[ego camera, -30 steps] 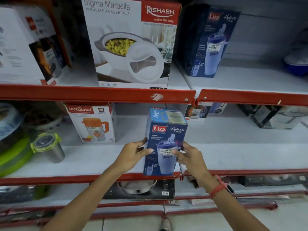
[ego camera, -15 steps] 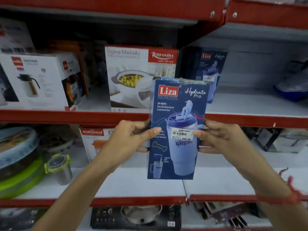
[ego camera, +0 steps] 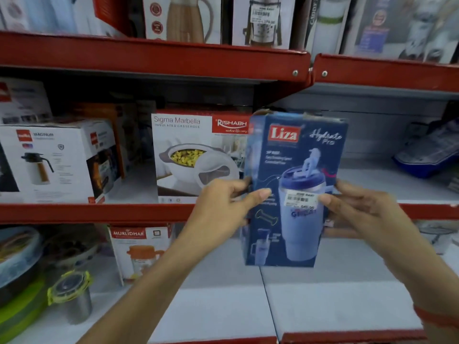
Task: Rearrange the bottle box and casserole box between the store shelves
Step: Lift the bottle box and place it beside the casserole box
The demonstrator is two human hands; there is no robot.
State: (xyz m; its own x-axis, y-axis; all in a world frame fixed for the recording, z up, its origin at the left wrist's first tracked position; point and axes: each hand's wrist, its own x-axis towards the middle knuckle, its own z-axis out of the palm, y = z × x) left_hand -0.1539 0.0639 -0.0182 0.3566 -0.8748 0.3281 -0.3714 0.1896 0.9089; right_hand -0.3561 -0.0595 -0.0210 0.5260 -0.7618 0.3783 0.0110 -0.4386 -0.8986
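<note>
A blue bottle box with a red "Liza" label and a tumbler picture is held upright in the air, in front of the middle shelf. My left hand grips its left edge and my right hand grips its right edge, thumbs on the front face. The white casserole box, marked "Sigma Marbella", stands on the middle shelf just left of and behind the bottle box, which covers its right edge. Whatever stands on the shelf behind the bottle box is hidden.
A red shelf lip runs below the casserole box. A white flask box stands at the left of that shelf, a blue item at the right. Below are an orange jug box and a steel container with a green lid.
Both hands have lifted the bottle box from the lower shelf up to the level of the middle shelf, and rightward. The view has tilted up, showing the top shelf.
</note>
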